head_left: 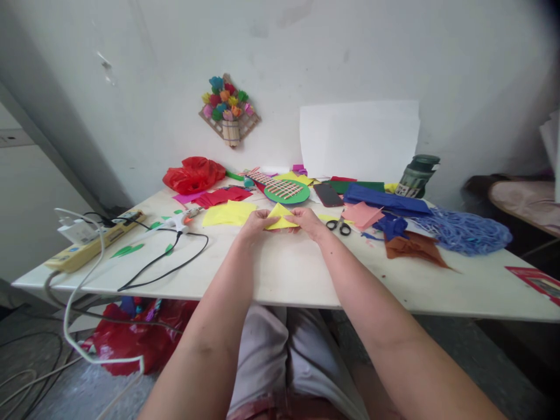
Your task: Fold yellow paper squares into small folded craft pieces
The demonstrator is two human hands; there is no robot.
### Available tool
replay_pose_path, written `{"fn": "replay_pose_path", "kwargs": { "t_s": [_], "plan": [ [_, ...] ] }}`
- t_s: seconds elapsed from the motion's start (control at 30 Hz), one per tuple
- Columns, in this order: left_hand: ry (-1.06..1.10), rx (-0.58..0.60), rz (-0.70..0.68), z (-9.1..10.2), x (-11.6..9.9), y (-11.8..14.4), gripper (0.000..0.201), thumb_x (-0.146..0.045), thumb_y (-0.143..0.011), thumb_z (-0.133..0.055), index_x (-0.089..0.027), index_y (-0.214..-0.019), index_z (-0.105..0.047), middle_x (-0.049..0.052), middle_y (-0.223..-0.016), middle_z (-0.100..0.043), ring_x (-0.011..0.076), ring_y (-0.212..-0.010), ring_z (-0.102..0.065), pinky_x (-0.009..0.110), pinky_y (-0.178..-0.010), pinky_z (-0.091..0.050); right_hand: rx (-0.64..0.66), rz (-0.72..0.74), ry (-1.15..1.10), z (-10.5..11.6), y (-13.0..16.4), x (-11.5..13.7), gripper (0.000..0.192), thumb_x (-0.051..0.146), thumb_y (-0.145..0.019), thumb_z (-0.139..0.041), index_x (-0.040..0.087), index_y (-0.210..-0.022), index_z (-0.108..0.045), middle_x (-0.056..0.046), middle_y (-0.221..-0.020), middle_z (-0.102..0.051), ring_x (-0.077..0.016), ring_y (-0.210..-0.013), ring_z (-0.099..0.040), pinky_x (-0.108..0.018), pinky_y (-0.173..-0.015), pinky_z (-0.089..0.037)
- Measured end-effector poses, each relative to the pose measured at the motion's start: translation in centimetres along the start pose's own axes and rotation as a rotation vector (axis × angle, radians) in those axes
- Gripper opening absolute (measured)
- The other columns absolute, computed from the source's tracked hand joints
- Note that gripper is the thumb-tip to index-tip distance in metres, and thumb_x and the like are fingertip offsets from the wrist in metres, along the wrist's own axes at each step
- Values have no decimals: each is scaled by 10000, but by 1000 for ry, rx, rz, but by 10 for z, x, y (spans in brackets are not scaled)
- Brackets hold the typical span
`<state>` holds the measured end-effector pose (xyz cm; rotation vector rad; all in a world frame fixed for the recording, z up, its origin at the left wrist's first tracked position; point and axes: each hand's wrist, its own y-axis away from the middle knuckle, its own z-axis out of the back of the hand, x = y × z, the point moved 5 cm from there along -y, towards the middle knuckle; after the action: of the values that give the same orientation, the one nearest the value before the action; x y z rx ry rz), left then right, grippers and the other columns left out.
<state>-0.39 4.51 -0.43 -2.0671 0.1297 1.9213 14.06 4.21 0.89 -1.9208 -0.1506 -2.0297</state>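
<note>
Folded yellow paper (280, 215) gripped from both sides!

The left hand (258, 221) pinches one edge, the right hand (307, 221) clamps the other, and the piece sits between them over the middle of the white table (289, 271)! Yellow sheets (230, 213) lie just left, black-handled scissors (344, 228) just right, the round green craft piece (286, 196) behind, and a white glue gun (177, 222) farther left.

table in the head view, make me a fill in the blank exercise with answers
The left hand and the right hand hold paper coloured ____.
The scissors lie nearer the ____ hand.
The power strip is on the ____ side of the table.
The plastic bag beneath the table is coloured ____.

Missing words: yellow; right; left; red.
</note>
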Motion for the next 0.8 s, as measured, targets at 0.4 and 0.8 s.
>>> {"fn": "replay_pose_path", "kwargs": {
  "t_s": [0.4, 0.8],
  "plan": [
    [87, 27, -1, -5, -6, 3, 323, -249, -558, -698, -130, -794, -513, 26, -657, -627, 160, -567, -615, 265, -538, -507, -78, 26, -49, 2, -1, 2, 273, 320, -520, -703, 125, -671, -587, 23, -495, -570, -74, -355, -483, -186, -341, -384],
    [204, 29, 38, -4, -7, 7, 330, -188, -570, -678, -145, -858, -522, 29, -694, -635, 161, -582, -622, 258, -548, -512, -29, 66, -128, 0, -3, -1, 372, 312, -544, -681, 122, -860, -629, -6, -597, -613, -75, -395, -492, -197, -368, -399]
  ]
}}
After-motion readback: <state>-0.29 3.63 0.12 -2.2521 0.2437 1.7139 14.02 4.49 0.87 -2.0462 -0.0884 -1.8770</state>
